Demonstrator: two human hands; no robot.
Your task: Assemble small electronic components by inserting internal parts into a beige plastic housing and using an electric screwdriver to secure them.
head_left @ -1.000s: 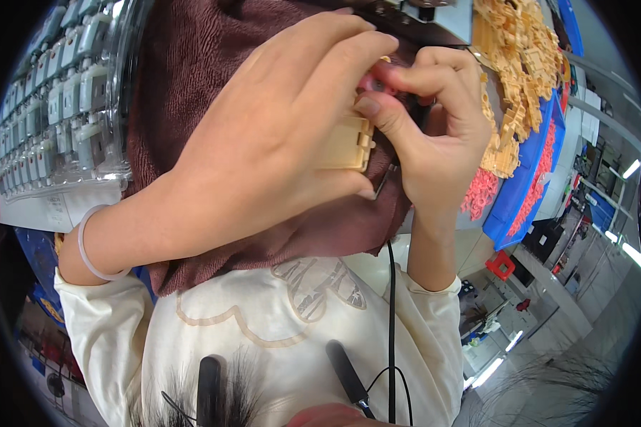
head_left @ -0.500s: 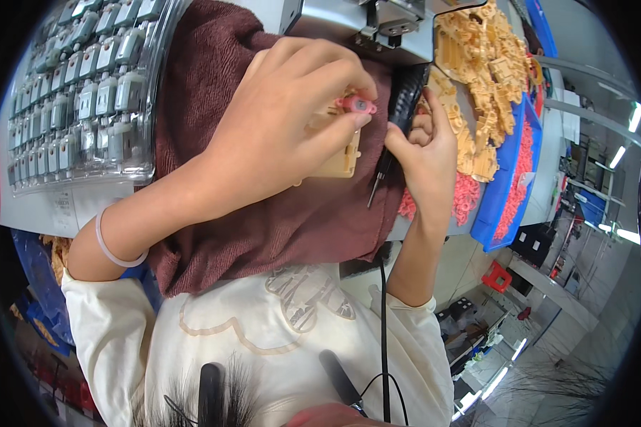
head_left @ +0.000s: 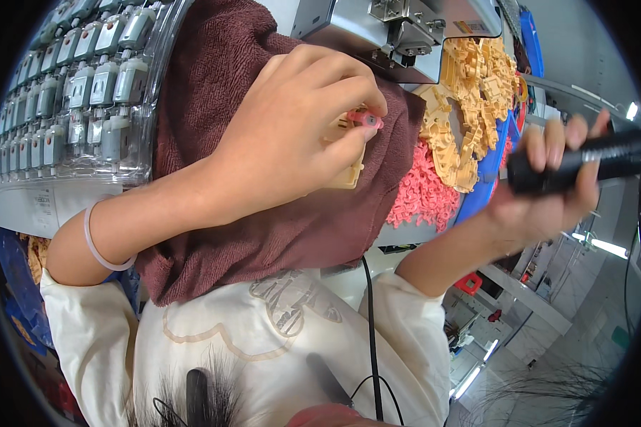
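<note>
My left hand [head_left: 299, 121] is closed over a pale yellow plastic housing [head_left: 350, 176], which rests on a brown towel [head_left: 285, 242]. Between thumb and fingertips it pinches a small pink plastic part [head_left: 369, 119], set at the housing; most of the housing lies hidden under the palm. Off to the right, away from the towel, my right hand [head_left: 548, 188] is raised with its fingers wrapped round a black electric screwdriver [head_left: 609, 158]. Motion blurs that hand and the tool, and the bit cannot be made out.
A clear tray [head_left: 152, 135] of small grey motors [head_left: 82, 85] stands at left. Beyond the towel is a metal machine [head_left: 349, 35]. Piles of yellow plastic parts [head_left: 484, 82] and pink parts [head_left: 424, 192] lie at right, beside a blue bin [head_left: 471, 206]. A black cord [head_left: 372, 320] hangs by my shirt.
My right hand has swung up and right with the screwdriver, from beside the towel out past the piles of parts. The left hand keeps its grip on the pink part and housing.
</note>
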